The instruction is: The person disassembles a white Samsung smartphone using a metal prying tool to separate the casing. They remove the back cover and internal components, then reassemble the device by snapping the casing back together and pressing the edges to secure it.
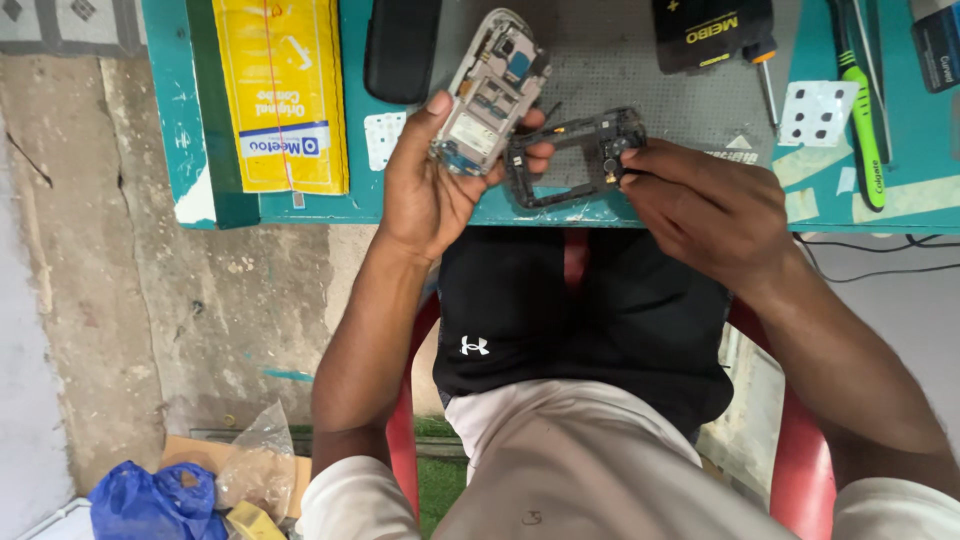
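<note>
My left hand (430, 185) holds an opened phone body (490, 90) with its silver frame and bare circuit board facing up, tilted above the table edge. My right hand (700, 205) grips a black plastic phone frame (575, 155) by its right side, close beside the phone body. The fingertips of my left hand touch the frame's left edge. Both hands hover over the front edge of the teal worktable (360, 205).
On the table lie a yellow packet (280, 90), a black phone cover (400, 45), a grey work mat (600, 60), a black box (710, 30), a screwdriver (768, 85), a green toothbrush (865, 130) and a white keypad piece (818, 112). Plastic bags (190, 490) lie on the floor at the left.
</note>
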